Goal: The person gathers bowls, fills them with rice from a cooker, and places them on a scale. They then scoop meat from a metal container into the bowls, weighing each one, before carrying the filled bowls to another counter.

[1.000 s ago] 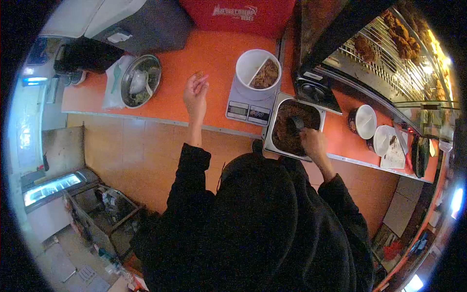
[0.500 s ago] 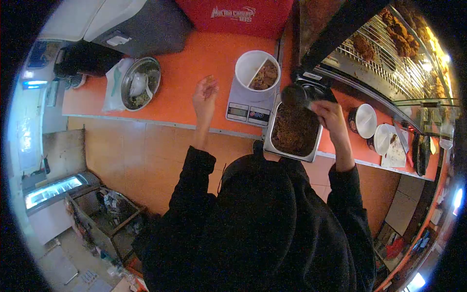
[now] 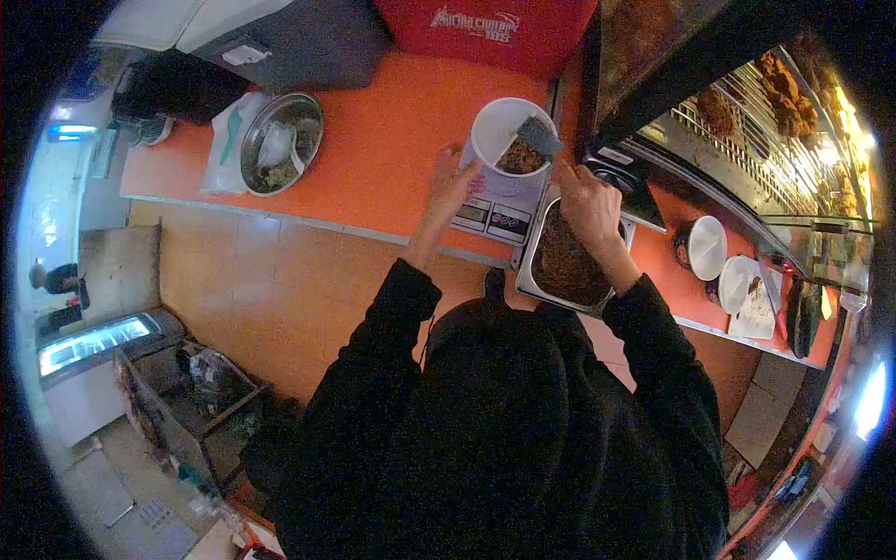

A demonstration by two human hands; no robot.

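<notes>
Two bare hands work at the orange counter (image 3: 373, 140), close together over a white divided bowl (image 3: 499, 126) that stands on a small kitchen scale (image 3: 492, 213). Right hand (image 3: 588, 207) is closed around the handle of a metal scoop (image 3: 539, 135); the scoop's head hangs tilted over the bowl's right compartment, which holds brown shredded food. The bowl's left compartment shows white. Left hand (image 3: 455, 182) rests against the near left side of the bowl and the scale's top edge, fingers bent — whether it grips the bowl or only steadies it cannot be told.

Just right of the scale, and under the right wrist, sits a rectangular steel pan (image 3: 567, 266) filled with the same dark brown food. Both arms wear black sleeves.

Further left on the counter lies a round steel bowl (image 3: 280, 145) with a white item inside, touching a pale cloth (image 3: 224, 149). To the right stand two round white-lidded containers (image 3: 709, 247), and beyond them a lit wire rack (image 3: 775, 103) carries fried pieces. Red box (image 3: 485, 33) with white lettering stands at the counter's far edge.
</notes>
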